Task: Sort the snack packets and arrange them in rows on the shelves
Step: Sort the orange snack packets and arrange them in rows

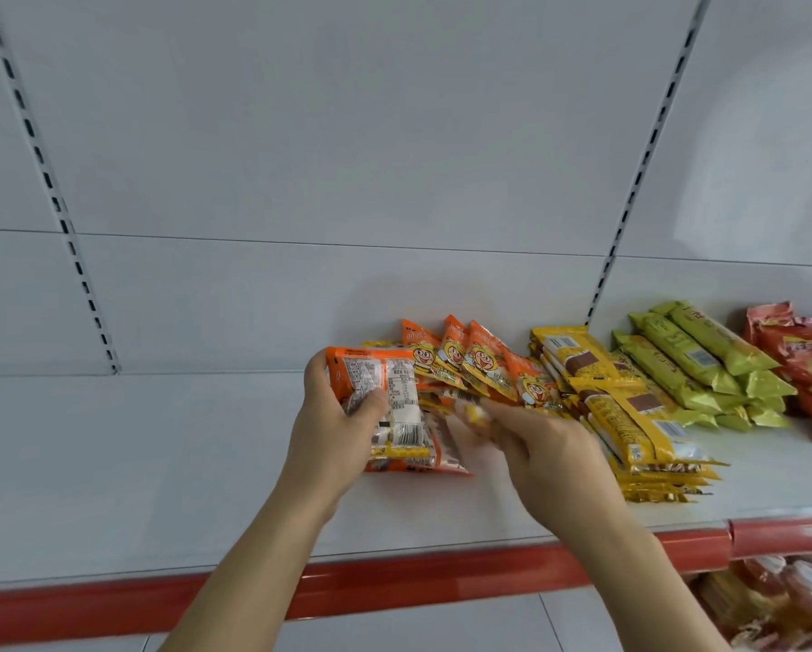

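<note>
Nearest the camera, a red strip [394, 585] is running along the front edge of the white shelf [136, 463], and below it at the right some wrapped goods [785, 600] are showing on a lower shelf, too blurred to identify. Two bare forearms are reaching up over the strip. The left hand [333, 430] is gripping a bundle of orange packets [394, 402], thumb curled over the top one, whose back is facing the camera with a white panel of small print and a barcode, none of it legible. The right hand [540, 440] is lying just beside it, its fingertips blurred among the packets; I cannot tell whether they are pinching one or lying flat.

Behind the hands, more orange packets [474, 364] are standing fanned, each showing a yellow cartoon face; the writing is too small to read. To their right, yellow bars [630, 411] with barcodes are lying stacked, then green bars [705, 364], then red packets [804, 364] at the frame's edge.

Farthest back, the white back panel [347, 157] is rising, crossed by two slotted uprights [648, 148].
</note>
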Demonstrator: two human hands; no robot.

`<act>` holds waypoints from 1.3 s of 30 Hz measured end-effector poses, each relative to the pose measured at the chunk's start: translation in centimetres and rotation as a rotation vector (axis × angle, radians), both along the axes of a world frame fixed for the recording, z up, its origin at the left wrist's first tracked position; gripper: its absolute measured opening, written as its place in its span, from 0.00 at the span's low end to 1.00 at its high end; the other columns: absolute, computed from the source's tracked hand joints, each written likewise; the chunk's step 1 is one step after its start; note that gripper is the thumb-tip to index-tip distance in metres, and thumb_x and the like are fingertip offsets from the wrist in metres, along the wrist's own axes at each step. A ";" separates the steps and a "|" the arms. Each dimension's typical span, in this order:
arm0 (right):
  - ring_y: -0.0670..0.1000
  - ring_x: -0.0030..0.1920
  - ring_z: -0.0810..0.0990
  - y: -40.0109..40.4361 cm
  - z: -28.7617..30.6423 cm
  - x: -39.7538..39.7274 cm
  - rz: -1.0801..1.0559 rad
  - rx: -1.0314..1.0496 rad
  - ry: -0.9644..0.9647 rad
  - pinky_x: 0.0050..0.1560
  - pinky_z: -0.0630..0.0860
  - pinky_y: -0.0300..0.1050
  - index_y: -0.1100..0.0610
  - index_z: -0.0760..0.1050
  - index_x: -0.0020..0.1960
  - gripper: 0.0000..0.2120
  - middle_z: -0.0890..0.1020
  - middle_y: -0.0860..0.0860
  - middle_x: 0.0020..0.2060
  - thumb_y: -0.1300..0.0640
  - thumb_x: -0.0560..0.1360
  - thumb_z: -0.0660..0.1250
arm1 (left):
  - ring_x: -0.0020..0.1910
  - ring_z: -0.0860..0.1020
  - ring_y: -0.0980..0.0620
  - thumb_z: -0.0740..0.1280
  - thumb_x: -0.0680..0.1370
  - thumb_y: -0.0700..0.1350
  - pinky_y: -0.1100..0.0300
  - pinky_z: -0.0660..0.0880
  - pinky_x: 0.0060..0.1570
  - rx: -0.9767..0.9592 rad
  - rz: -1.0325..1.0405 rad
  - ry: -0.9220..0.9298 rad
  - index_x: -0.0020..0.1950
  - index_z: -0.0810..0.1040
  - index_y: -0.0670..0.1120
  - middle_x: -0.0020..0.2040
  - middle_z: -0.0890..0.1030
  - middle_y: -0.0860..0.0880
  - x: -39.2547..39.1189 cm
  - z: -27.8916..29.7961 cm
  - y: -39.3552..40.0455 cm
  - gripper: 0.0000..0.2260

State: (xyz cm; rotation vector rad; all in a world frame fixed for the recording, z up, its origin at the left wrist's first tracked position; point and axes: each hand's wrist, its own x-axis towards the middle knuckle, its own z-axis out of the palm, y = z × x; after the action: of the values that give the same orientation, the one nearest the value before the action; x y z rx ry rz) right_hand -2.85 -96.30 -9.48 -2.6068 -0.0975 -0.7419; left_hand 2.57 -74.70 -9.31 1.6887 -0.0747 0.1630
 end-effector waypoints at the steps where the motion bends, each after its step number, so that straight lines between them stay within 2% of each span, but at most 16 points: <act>1: 0.53 0.49 0.84 0.3 0.2 -0.2 -0.058 0.029 -0.122 0.43 0.76 0.42 0.49 0.81 0.65 0.17 0.86 0.47 0.51 0.62 0.78 0.69 | 0.52 0.84 0.56 0.69 0.82 0.44 0.64 0.78 0.41 0.002 -0.002 -0.002 0.75 0.64 0.56 0.58 0.82 0.56 0.0 0.0 -0.1 0.24; 4: 0.53 0.55 0.83 3.4 0.3 -0.7 -0.011 0.015 -0.412 0.54 0.79 0.46 0.55 0.81 0.64 0.16 0.84 0.49 0.58 0.65 0.78 0.68 | 0.54 0.82 0.59 0.71 0.82 0.46 0.64 0.78 0.44 -0.001 -0.004 -0.030 0.76 0.62 0.58 0.59 0.81 0.58 -0.3 0.3 -0.5 0.27; 7: 0.58 0.56 0.79 6.3 -1.0 -0.4 0.097 -0.075 -0.383 0.54 0.78 0.50 0.54 0.79 0.66 0.17 0.80 0.53 0.65 0.62 0.78 0.65 | 0.56 0.83 0.57 0.68 0.83 0.51 0.57 0.81 0.52 -0.097 -0.001 -0.019 0.79 0.58 0.63 0.63 0.80 0.57 -0.6 0.9 -0.9 0.28; 10: 0.60 0.59 0.76 7.5 -2.2 -0.2 0.132 -0.078 -0.318 0.56 0.78 0.53 0.55 0.76 0.69 0.19 0.76 0.55 0.70 0.61 0.78 0.63 | 0.48 0.85 0.63 0.65 0.84 0.54 0.58 0.82 0.48 -0.174 -0.019 0.012 0.79 0.56 0.64 0.58 0.80 0.61 -1.0 1.5 -0.8 0.27; 12: 0.58 0.63 0.74 8.0 -2.2 -0.5 0.220 -0.074 -0.301 0.62 0.75 0.48 0.57 0.73 0.72 0.23 0.73 0.54 0.72 0.63 0.77 0.60 | 0.50 0.84 0.62 0.70 0.80 0.55 0.58 0.82 0.51 -0.124 -0.009 -0.012 0.81 0.54 0.61 0.60 0.81 0.59 -1.2 1.5 -0.5 0.35; 15: 0.51 0.70 0.71 8.2 -2.1 -1.1 0.347 0.074 -0.181 0.69 0.69 0.40 0.55 0.66 0.77 0.31 0.70 0.48 0.74 0.66 0.75 0.57 | 0.55 0.82 0.59 0.73 0.78 0.53 0.65 0.81 0.48 -0.062 0.005 -0.032 0.82 0.52 0.60 0.64 0.80 0.56 -1.3 1.5 0.4 0.39; 17: 0.45 0.70 0.72 7.8 -2.0 -1.1 0.359 0.222 -0.093 0.66 0.68 0.32 0.50 0.60 0.79 0.34 0.72 0.46 0.72 0.67 0.75 0.56 | 0.56 0.82 0.59 0.73 0.79 0.51 0.63 0.80 0.49 -0.042 0.028 -0.033 0.82 0.52 0.60 0.64 0.79 0.56 -1.2 1.5 1.2 0.39; 19: 0.45 0.70 0.71 7.2 -2.0 -0.7 0.301 0.241 -0.072 0.65 0.65 0.27 0.50 0.61 0.78 0.33 0.73 0.47 0.72 0.65 0.74 0.57 | 0.56 0.82 0.58 0.73 0.80 0.49 0.57 0.80 0.53 -0.041 0.051 -0.021 0.82 0.52 0.60 0.64 0.80 0.56 -1.1 1.3 1.8 0.39; 21: 0.47 0.75 0.64 6.4 -2.2 0.2 0.207 0.128 0.010 0.70 0.64 0.34 0.51 0.61 0.79 0.34 0.68 0.46 0.75 0.62 0.73 0.60 | 0.57 0.82 0.55 0.73 0.80 0.49 0.51 0.81 0.58 -0.038 0.084 -0.012 0.82 0.52 0.60 0.65 0.80 0.55 -1.1 1.1 2.3 0.39; 23: 0.50 0.76 0.61 5.7 -2.7 1.1 0.158 -0.035 0.162 0.72 0.67 0.48 0.51 0.62 0.79 0.35 0.66 0.45 0.76 0.57 0.71 0.62 | 0.57 0.82 0.55 0.74 0.79 0.50 0.52 0.80 0.59 -0.022 0.103 0.001 0.82 0.52 0.59 0.64 0.80 0.55 -1.3 0.9 2.7 0.39; 25: 0.57 0.70 0.71 5.2 -3.4 1.6 0.137 -0.073 0.197 0.65 0.74 0.54 0.51 0.71 0.74 0.30 0.73 0.46 0.72 0.59 0.72 0.65 | 0.56 0.82 0.55 0.74 0.79 0.50 0.55 0.79 0.56 -0.012 0.114 0.010 0.82 0.53 0.59 0.64 0.80 0.54 -1.4 0.7 3.0 0.39; 27: 0.60 0.59 0.80 4.8 -3.8 1.7 0.096 -0.033 0.087 0.52 0.81 0.54 0.51 0.79 0.66 0.22 0.80 0.46 0.65 0.63 0.73 0.68 | 0.57 0.82 0.55 0.74 0.79 0.49 0.55 0.78 0.56 -0.009 0.126 0.021 0.82 0.53 0.59 0.65 0.80 0.54 -1.4 0.5 3.4 0.39; 29: 0.58 0.54 0.83 4.7 -3.6 1.5 0.036 0.012 -0.045 0.44 0.82 0.53 0.51 0.81 0.63 0.17 0.83 0.46 0.61 0.61 0.75 0.68 | 0.55 0.82 0.56 0.73 0.80 0.49 0.58 0.78 0.52 -0.001 0.131 0.028 0.82 0.52 0.59 0.65 0.79 0.54 -1.4 0.3 3.5 0.39; 32: 0.54 0.52 0.85 5.0 -2.8 0.7 -0.001 0.081 -0.175 0.42 0.83 0.51 0.53 0.82 0.62 0.14 0.84 0.45 0.59 0.59 0.77 0.70 | 0.52 0.80 0.60 0.73 0.80 0.48 0.63 0.74 0.48 0.020 0.153 0.027 0.83 0.51 0.58 0.64 0.79 0.55 -1.4 0.2 3.5 0.39; 37: 0.55 0.54 0.82 5.9 -3.3 0.3 0.059 0.073 -0.036 0.45 0.81 0.53 0.48 0.83 0.59 0.11 0.84 0.43 0.57 0.56 0.78 0.70 | 0.58 0.79 0.53 0.73 0.80 0.49 0.59 0.72 0.54 0.040 0.163 0.040 0.83 0.52 0.57 0.66 0.78 0.53 -1.6 0.0 3.2 0.39; 39: 0.53 0.57 0.82 5.6 -2.9 0.1 0.034 0.119 -0.124 0.48 0.81 0.52 0.49 0.82 0.63 0.12 0.83 0.44 0.59 0.56 0.80 0.67 | 0.57 0.79 0.53 0.72 0.80 0.48 0.61 0.73 0.51 0.047 0.156 0.035 0.83 0.51 0.57 0.66 0.78 0.53 -1.7 0.0 3.1 0.39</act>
State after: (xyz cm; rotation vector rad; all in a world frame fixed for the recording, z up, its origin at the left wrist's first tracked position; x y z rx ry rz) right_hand -2.79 -90.67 -12.34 -2.4407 -0.1299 -0.8698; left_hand 0.83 -71.57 -9.29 1.7442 0.0799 0.2501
